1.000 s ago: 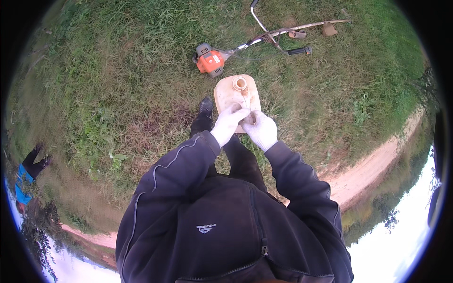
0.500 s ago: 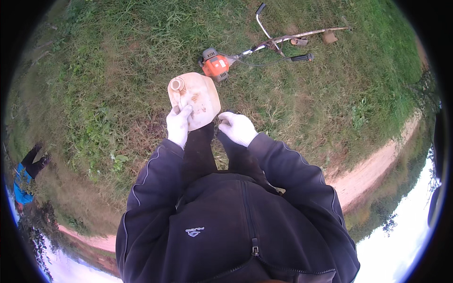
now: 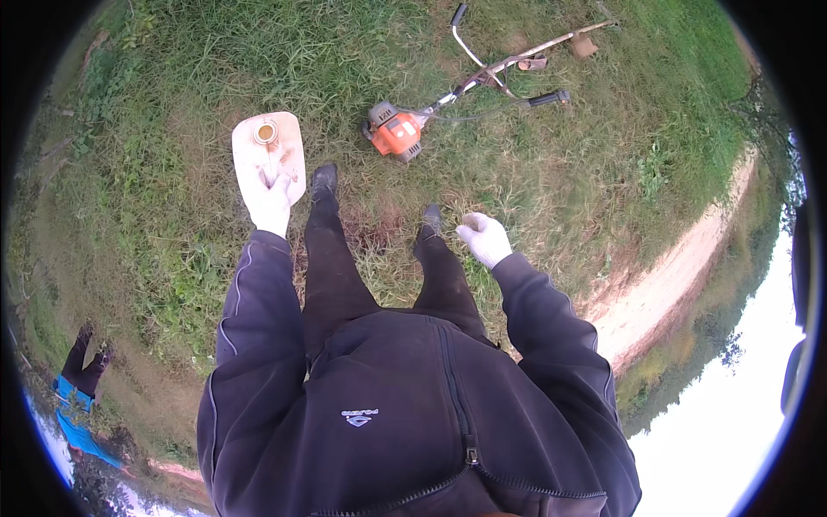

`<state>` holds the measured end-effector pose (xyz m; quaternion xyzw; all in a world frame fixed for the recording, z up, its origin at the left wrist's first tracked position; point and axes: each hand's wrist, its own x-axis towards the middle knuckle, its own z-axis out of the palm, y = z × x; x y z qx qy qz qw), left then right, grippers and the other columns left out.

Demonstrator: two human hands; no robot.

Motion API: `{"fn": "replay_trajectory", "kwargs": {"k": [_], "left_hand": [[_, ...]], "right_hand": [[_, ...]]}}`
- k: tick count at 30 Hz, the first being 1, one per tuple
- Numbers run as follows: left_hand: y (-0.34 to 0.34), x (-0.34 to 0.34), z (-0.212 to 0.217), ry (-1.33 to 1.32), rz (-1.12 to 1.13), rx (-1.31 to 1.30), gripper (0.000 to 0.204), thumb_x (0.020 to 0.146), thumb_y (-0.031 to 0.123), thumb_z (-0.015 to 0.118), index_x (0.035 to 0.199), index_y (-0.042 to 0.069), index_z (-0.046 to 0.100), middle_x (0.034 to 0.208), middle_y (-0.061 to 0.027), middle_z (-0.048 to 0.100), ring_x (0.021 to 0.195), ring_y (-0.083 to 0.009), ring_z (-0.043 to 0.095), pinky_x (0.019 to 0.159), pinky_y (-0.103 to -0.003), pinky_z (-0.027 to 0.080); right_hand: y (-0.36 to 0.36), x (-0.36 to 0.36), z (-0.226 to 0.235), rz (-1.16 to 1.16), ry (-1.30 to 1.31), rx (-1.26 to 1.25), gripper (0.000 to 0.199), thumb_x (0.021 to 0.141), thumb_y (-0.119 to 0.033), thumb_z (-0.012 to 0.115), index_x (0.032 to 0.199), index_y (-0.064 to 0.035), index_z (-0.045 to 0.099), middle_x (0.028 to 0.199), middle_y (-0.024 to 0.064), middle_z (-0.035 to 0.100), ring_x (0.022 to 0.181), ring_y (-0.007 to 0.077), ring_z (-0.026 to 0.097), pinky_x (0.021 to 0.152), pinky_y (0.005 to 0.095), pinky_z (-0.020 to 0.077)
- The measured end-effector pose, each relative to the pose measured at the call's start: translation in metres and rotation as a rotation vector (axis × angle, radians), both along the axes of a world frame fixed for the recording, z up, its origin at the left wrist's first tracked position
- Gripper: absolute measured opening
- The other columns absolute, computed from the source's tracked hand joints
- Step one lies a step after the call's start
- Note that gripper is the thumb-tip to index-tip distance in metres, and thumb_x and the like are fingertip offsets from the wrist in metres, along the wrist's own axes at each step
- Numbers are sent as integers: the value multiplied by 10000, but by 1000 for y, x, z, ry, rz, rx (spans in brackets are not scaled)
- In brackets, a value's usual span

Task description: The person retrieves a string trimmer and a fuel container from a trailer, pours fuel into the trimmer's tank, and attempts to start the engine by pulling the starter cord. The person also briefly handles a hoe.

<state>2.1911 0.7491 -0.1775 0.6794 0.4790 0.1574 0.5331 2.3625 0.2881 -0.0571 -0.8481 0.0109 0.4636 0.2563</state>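
Observation:
My left hand, in a white glove, is closed on the handle of a whitish plastic jug with brown stains. The jug's round mouth has no cap on it and faces up, with a yellow-brown colour inside. Out to the right, my white-gloved right hand hangs beside my right leg with its fingers curled together. Whatever those fingers may hold is too small to make out. On the grass ahead lies a brush cutter with an orange and grey engine.
Grass covers the ground around my dark shoes. A pale dirt track runs along the right side. Far to the left stands another person in blue. A small brown block-like thing lies beside the brush cutter's shaft.
My left hand has carried the jug to the left, and its mouth now faces me more. My right hand has swung right, away from the jug. My legs now show farther apart.

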Motion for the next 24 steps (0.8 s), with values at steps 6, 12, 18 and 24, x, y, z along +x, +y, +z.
{"fn": "replay_trajectory", "kwargs": {"k": [6, 12, 18, 24], "left_hand": [[97, 45, -39, 518, -472, 286, 829, 1000, 391, 783, 1708, 67, 497, 1656, -288, 572, 1501, -474, 574, 1260, -483, 445], [113, 83, -87, 624, -472, 513, 772, 997, 404, 808, 1663, 98, 566, 1583, -341, 604, 1497, -561, 533, 1269, -524, 430], [113, 126, -172, 561, -552, 589, 604, 1004, 341, 800, 1523, 61, 672, 1381, -307, 716, 1298, -510, 666, 1127, -556, 535], [76, 148, -304, 531, -592, 666, 470, 955, 275, 842, 1339, 37, 711, 1113, -230, 812, 1040, -429, 778, 964, -523, 593]], "right_hand": [[66, -23, -38, -28, -88, -140, 522, 1029, -320, 782, 1441, -6, 722, 1301, 248, 811, 1219, 384, 785, 1088, 450, 592], [152, 19, -68, 192, -151, -202, 545, 1033, -389, 750, 1468, -63, 699, 1265, 246, 810, 1199, 428, 773, 1063, 499, 596], [164, 45, -188, 80, -337, -165, 527, 1015, -386, 773, 1440, -78, 713, 1082, 195, 840, 1032, 387, 812, 935, 488, 625], [158, 67, -322, 96, -525, -211, 583, 984, -379, 797, 1484, -119, 648, 1137, 188, 794, 1019, 411, 788, 895, 524, 621]]}}
